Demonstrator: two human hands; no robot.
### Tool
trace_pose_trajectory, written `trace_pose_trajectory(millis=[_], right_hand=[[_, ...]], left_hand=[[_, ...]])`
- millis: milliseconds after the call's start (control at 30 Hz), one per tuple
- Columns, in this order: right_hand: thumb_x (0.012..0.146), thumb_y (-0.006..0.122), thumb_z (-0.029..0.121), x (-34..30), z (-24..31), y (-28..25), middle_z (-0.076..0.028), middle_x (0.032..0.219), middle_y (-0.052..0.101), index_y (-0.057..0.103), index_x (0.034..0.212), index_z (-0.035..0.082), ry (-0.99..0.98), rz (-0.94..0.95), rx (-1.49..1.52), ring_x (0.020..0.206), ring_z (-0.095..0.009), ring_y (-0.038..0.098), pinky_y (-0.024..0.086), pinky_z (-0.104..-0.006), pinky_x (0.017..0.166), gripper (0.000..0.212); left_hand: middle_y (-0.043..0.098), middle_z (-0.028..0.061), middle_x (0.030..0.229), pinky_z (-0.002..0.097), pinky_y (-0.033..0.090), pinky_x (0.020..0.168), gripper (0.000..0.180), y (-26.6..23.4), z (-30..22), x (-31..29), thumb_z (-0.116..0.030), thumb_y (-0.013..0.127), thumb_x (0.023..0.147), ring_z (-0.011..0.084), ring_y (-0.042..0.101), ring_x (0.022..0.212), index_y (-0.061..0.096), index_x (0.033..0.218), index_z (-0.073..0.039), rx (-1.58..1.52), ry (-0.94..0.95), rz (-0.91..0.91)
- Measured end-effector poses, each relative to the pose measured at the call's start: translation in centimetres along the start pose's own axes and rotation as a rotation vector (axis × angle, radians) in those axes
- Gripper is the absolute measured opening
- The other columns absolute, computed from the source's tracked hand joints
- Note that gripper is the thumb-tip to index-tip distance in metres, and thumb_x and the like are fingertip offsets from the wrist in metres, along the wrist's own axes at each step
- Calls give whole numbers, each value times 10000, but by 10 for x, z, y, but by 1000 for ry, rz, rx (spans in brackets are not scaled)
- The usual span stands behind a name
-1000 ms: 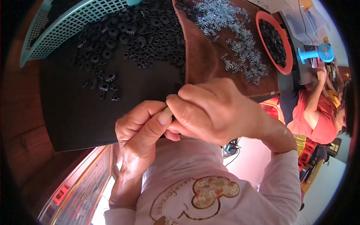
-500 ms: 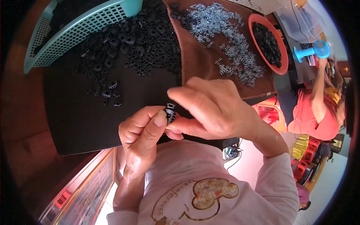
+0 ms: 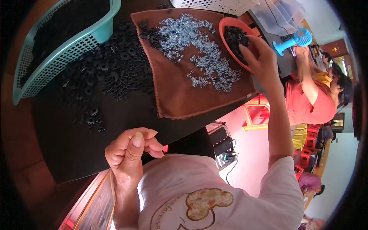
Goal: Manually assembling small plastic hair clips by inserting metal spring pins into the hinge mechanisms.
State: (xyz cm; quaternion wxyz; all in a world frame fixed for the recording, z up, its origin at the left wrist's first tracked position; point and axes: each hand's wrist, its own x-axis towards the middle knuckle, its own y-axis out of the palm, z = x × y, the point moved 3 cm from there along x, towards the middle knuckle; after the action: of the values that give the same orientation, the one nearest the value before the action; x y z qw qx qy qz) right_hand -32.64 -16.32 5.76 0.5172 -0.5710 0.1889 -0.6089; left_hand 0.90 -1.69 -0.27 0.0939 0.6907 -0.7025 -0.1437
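My right hand point(image 3: 264, 63) reaches over the red bowl point(image 3: 225, 45) at the right, thumb and fingers apart. Black plastic cord locks point(image 3: 234, 35) fill the bowl beneath the fingertips; none shows in the grasp. Close to my body, my left hand point(image 3: 126, 153) is closed, its thumb pressed to the index finger, and nothing shows between them. Small metal springs point(image 3: 188, 32) are strewn over a brown cloth point(image 3: 170, 96). Left of the cloth, black plastic cord-lock parts point(image 3: 115, 69) form a loose heap on the dark table point(image 3: 73, 153).
A green slotted basket point(image 3: 57, 57) holding black parts stands at the far left. At the back are a white perforated basket point(image 3: 214, 5) and a clear bin point(image 3: 276, 17). Right of the bowl is a blue handheld fan point(image 3: 293, 42). A person in red point(image 3: 312, 99) sits farther right.
My right hand has moved from beside my left hand to the red bowl. The black cord lock that was between my hands no longer shows there. The view has shifted.
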Motion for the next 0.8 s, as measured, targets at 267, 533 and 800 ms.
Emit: trace_pose_trajectory(millis=[267, 533, 800], right_hand=[[859, 680, 287, 16, -50, 3, -181, 962, 657, 632, 1126, -3, 100, 167, -210, 785, -308, 635, 493, -385, 683, 397], [852, 662, 241, 28, 13, 11, -169, 923, 651, 633, 1095, 25, 33, 68, -212, 790, -325, 645, 496, -405, 691, 327], [892, 662, 220, 13, -24, -7, -56, 752, 604, 580, 1193, -38, 217, 263, -223, 662, -116, 538, 434, -281, 586, 405]], left_hand=[[670, 116, 723, 283, 555, 581, 346, -2, -3, -3, -252, 534, 1000, 159, 644, 612, 653, 981, 73, -34, -1, -11], [664, 66, 732, 229, 540, 606, 269, -6, -1, -3, -190, 553, 994, 104, 638, 628, 664, 986, 54, -2, -18, 10], [657, 61, 735, 225, 549, 595, 260, -5, -6, -1, -180, 558, 990, 92, 634, 641, 655, 987, 62, 24, 21, 60]])
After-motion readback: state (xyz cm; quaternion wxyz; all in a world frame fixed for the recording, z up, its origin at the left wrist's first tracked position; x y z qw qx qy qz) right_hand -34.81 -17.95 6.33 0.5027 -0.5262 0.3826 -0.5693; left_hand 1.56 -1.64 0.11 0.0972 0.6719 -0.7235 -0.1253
